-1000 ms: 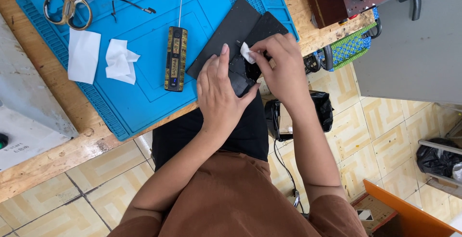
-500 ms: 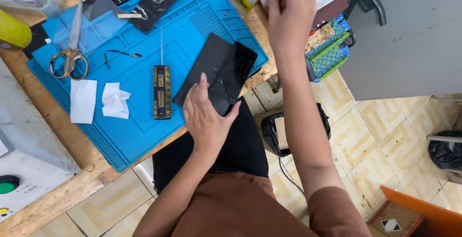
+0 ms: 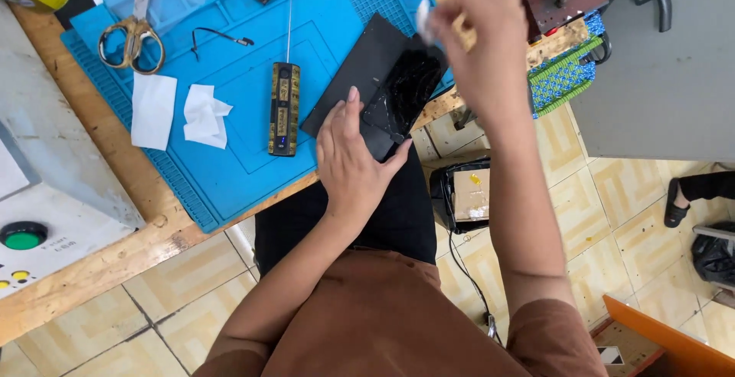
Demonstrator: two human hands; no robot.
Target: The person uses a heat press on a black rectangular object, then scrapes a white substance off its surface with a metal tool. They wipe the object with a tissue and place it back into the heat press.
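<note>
Left hand (image 3: 354, 159) lies flat with fingers spread, pressing down the near end of a black phone panel (image 3: 402, 94); its grip is loose, a pinning palm more than a clasp. Right hand (image 3: 484, 44) is raised above the panel's far end, blurred, its grip pinched shut on a small white wipe (image 3: 423, 19). The panel rests on a dark flat slab (image 3: 366, 71) at the edge of the blue work mat (image 3: 230, 170) on the wooden bench (image 3: 153, 239). Its glossy face looks cracked, so I judge it thin, light, stiff, slippery and fragile, best taken by the long edges. Beside it lie a slim black tool (image 3: 283, 107), two white cloths (image 3: 180, 111) and scissors (image 3: 136, 29).
</note>
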